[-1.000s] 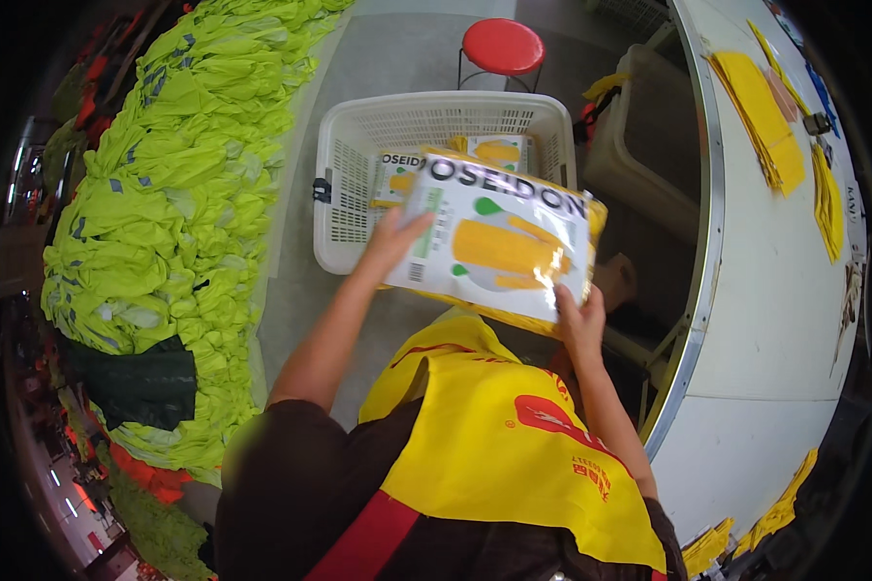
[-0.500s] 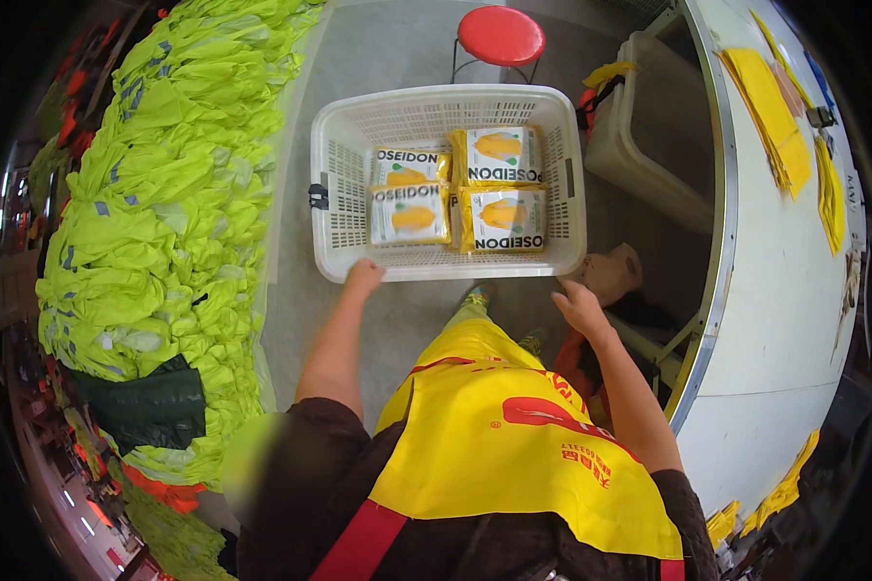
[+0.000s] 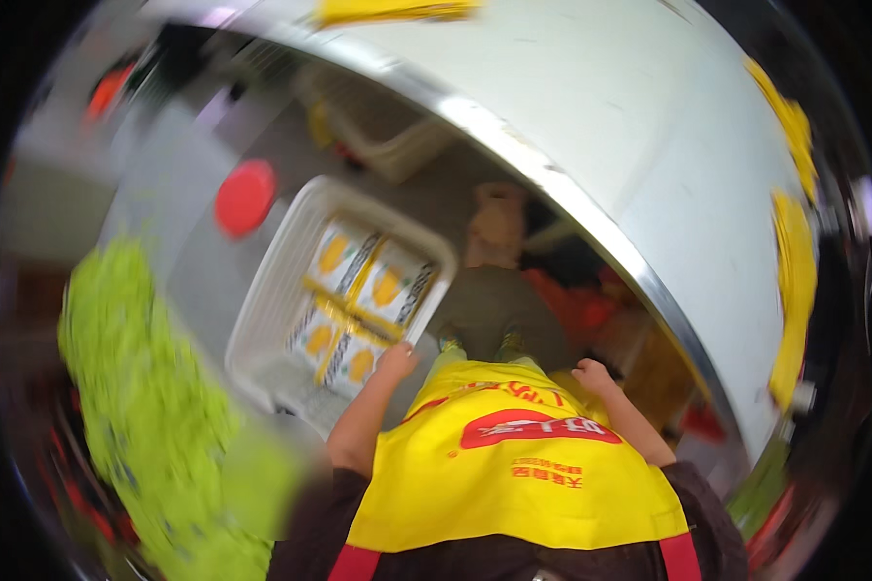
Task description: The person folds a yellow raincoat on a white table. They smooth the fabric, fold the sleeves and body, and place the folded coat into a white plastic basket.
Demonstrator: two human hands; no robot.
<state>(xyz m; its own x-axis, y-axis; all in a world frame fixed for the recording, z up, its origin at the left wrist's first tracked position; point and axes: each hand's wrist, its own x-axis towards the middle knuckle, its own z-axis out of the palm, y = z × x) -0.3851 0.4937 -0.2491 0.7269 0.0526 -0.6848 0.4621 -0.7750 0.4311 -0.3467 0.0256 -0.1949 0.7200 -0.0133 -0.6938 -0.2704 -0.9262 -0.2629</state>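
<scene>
My left hand (image 3: 397, 360), loosely curled, overlaps the near right rim of a white plastic basket (image 3: 273, 247); I cannot tell whether it touches the rim, and no grip on it shows. Inside the basket lie several flat yellow-and-white packages (image 3: 389, 292) with an orange-yellow picture on each. My right hand (image 3: 592, 376) is held to the right of my yellow apron (image 3: 513, 484), its fingers curled and nothing visible in them. Motion blurs the basket and its contents somewhat.
A white table (image 3: 630, 126) with a metal edge curves along the right, with yellow folded pieces (image 3: 794, 281) on it. A red round stool (image 3: 245, 198) stands beyond the basket. Lime-green garments (image 3: 145, 378) are heaped at left. A tan bag (image 3: 497, 228) is under the table.
My view has turned right, so the basket, stool and green heap now appear farther left and tilted. My right hand has curled and is now well away from the basket.
</scene>
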